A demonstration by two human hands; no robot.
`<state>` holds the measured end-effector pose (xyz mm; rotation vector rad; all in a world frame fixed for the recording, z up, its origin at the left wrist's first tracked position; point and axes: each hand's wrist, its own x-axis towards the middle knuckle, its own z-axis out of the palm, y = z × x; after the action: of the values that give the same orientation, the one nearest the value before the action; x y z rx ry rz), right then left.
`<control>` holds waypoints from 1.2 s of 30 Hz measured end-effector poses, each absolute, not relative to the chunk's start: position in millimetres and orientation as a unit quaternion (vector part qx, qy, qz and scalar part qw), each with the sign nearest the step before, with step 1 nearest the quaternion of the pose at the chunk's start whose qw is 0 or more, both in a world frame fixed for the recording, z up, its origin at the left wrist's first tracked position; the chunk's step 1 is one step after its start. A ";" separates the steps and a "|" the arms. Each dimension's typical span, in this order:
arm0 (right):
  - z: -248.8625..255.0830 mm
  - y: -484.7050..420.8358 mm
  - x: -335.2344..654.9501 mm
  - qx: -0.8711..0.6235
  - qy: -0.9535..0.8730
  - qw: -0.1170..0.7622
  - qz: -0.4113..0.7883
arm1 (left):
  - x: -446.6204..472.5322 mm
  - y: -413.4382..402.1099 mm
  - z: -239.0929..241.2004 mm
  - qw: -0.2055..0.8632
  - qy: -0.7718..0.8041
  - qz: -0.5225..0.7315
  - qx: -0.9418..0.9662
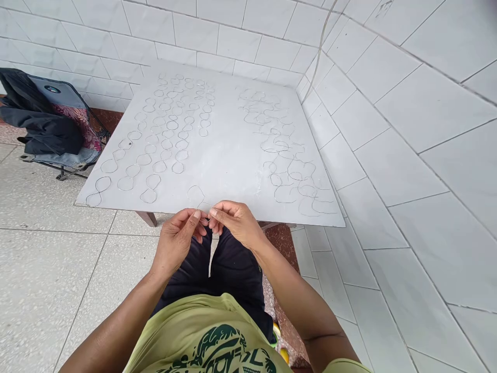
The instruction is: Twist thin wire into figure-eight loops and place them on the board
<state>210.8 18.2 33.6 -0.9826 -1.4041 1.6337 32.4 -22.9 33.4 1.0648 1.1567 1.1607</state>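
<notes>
Left hand and right hand almost meeting at near edge of white, flat worktop. Fingers of both clamped, thumb against forefinger, on thin, grey, bent wire; its open round loop reaches in over near edge, left of middle. Over towards left edge: columns of thin, dark wire figure-eights, running from near edge up to far edge. Along right edge: tangled band of thin, curved, loose wires, reaching down to near right corner. Bare strip between both groups.
</notes>
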 end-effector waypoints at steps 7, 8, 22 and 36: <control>35.4 18.0 220.3 -0.421 -0.564 0.392 0.592 | 12.3 -27.1 39.3 0.354 0.504 0.350 0.705; 36.3 18.5 221.6 -0.421 -0.563 0.396 0.590 | 9.9 -27.0 42.7 0.332 0.496 0.324 0.734; 33.7 14.5 225.0 -0.400 -0.631 0.336 0.573 | -10.1 -13.9 53.3 0.577 0.418 0.240 0.660; 1.8 -8.4 201.4 -0.484 -0.612 0.382 0.496 | 8.1 -22.2 12.4 0.711 0.411 0.437 0.367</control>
<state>201.4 -8.4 1.8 -1.2356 -1.5604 1.2656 8.1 -22.2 12.4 0.8151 0.9112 0.9687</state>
